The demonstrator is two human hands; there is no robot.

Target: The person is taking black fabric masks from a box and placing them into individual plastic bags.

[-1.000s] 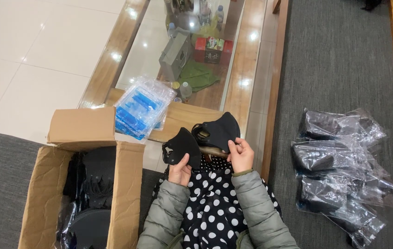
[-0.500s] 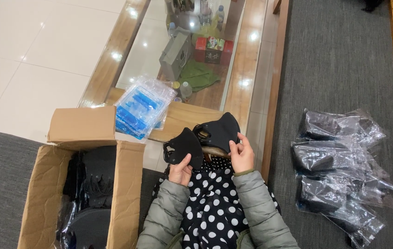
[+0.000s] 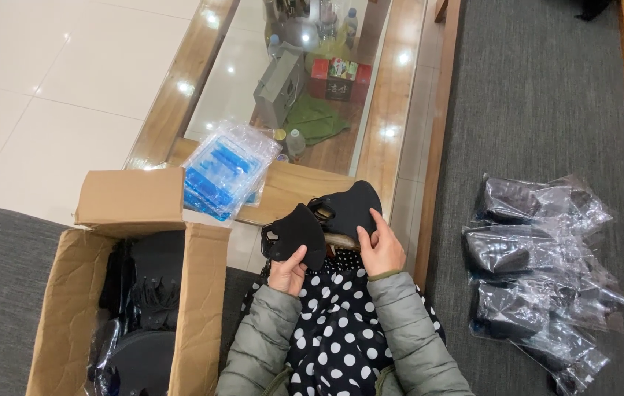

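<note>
Over my lap, my left hand (image 3: 288,273) pinches a black cloth face mask (image 3: 295,233) by its lower edge. My right hand (image 3: 380,248) grips a second black face mask (image 3: 350,207), thumb on its front, just right of the first. The two masks touch near their ear loops. Both sleeves are grey-green and padded, and below them lies black fabric with white dots (image 3: 337,323).
An open cardboard box (image 3: 200,293) at my left holds more black masks. A stack of blue-printed clear bags (image 3: 224,170) lies on a wood-framed glass table (image 3: 392,110). Clear bags filled with black masks (image 3: 539,271) are piled on the grey seat at right.
The left-hand mask has dropped a little and moved slightly apart from the right-hand one. Both hands keep their hold and have hardly shifted.
</note>
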